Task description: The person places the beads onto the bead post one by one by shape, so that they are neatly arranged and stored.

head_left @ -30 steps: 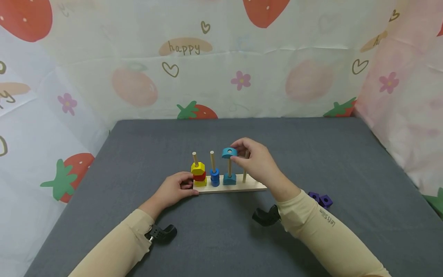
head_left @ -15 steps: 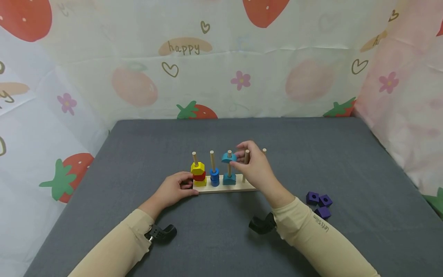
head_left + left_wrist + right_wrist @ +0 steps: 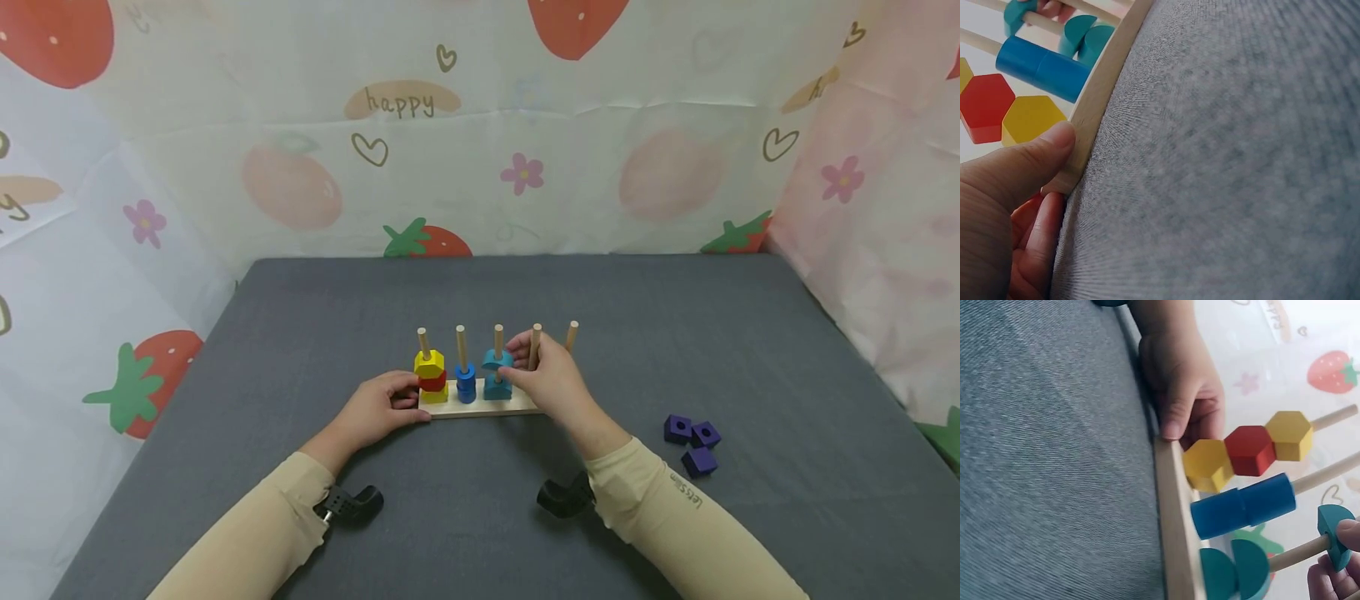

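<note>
A wooden peg stacker with a pale base (image 3: 480, 408) and upright pegs stands on the table. My left hand (image 3: 386, 402) grips its left end, thumb on the front edge and fingers behind. On the third peg (image 3: 498, 337), my right hand (image 3: 557, 379) pinches a teal half-round block (image 3: 1336, 536), which is threaded partway down. Two more teal half-rounds (image 3: 1250, 569) sit at the bottom of that peg, a gap below the held one. The leftmost peg carries yellow, red (image 3: 1250, 451) and yellow hexagonal blocks. Blue cylinders (image 3: 1244, 503) fill the lower second peg.
Three purple cubes (image 3: 700, 461), two with holes showing, lie on the grey cloth right of the stacker. Two bare pegs (image 3: 572, 335) rise at the stacker's right end, one beside my right fingers. A printed curtain (image 3: 570, 208) stands behind the table.
My right hand has come down, sliding the teal half-round from the top of the third peg lower along it. The purple cubes have come out from behind my right sleeve. My left hand stays put.
</note>
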Demonstrator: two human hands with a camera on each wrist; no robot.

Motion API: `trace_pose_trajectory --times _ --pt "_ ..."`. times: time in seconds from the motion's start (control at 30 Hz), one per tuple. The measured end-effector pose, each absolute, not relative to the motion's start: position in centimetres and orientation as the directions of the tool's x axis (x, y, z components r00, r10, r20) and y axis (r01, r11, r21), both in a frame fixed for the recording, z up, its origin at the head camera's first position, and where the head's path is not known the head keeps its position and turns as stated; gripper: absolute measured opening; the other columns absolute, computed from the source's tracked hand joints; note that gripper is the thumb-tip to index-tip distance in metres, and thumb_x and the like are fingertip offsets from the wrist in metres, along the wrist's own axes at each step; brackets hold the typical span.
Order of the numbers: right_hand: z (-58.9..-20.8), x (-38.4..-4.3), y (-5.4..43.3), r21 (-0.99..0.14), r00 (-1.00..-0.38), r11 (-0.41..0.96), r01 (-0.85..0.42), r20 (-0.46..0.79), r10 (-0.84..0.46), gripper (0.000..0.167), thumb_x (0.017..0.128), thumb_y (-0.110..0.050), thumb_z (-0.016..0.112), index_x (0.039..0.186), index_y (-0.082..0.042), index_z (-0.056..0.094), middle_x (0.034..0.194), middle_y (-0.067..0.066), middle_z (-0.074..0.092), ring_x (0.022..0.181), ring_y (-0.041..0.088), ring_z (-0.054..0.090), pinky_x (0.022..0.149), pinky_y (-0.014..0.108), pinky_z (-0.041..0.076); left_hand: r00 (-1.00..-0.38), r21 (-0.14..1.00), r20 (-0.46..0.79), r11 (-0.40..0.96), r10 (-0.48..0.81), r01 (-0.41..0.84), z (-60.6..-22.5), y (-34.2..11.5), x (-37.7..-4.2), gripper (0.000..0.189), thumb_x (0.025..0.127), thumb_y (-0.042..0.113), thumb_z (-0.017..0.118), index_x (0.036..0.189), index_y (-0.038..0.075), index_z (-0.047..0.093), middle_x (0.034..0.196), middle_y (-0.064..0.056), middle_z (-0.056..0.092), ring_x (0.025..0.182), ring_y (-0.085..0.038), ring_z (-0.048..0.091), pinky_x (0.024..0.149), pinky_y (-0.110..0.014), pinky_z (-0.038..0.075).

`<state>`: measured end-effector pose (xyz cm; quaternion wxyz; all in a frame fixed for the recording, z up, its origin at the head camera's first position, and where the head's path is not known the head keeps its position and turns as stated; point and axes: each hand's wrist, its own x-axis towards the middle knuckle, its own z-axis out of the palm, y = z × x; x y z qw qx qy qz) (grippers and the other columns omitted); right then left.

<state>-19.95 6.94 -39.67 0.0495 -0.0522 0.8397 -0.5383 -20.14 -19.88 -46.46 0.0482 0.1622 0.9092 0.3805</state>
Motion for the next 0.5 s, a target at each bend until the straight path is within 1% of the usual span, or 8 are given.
trace_pose_trajectory --times 0.13,0.4,0.5 --pt "-40.6 -20.0 6.8 -0.914 -0.991 0.405 -0.004 -0.049 -0.121 0.024 0.081 -0.013 0.07 0.101 -0.009 0.057 0.098 0.006 0.06 0.092 0.02 0.058 0.082 0.038 0.048 -0.943 0.707 0.033 0.659 0.33 0.255 -46.5 -19.9 -20.2 0.051 0.072 0.037 0.076 0.115 0.014 0.061 0.111 0.0 0.059 0.089 -0.013 0.056 0.084 -0.031 0.049" --pt "-41.8 -20.0 6.8 -0.918 -0.994 0.398 -0.001 -0.042 -0.101 0.024 0.081 -0.011 0.07 0.102 -0.007 0.058 0.101 0.008 0.061 0.096 0.021 0.058 0.086 0.041 0.045 -0.946 0.706 0.027 0.664 0.322 0.246 -46.6 -19.8 -20.2 0.049 0.072 0.035 0.076 0.115 0.015 0.061 0.11 0.0 0.059 0.089 -0.013 0.056 0.083 -0.031 0.049" --pt "-42.1 -20.0 6.8 -0.917 -0.994 0.4 0.005 -0.048 -0.099 0.023 0.081 -0.011 0.07 0.1 -0.008 0.059 0.1 0.007 0.061 0.096 0.021 0.059 0.085 0.041 0.046 -0.947 0.709 0.027 0.661 0.321 0.244 -46.6 -19.8 -20.3 0.05 0.072 0.036 0.076 0.115 0.016 0.061 0.111 0.0 0.059 0.089 -0.013 0.057 0.084 -0.031 0.049"
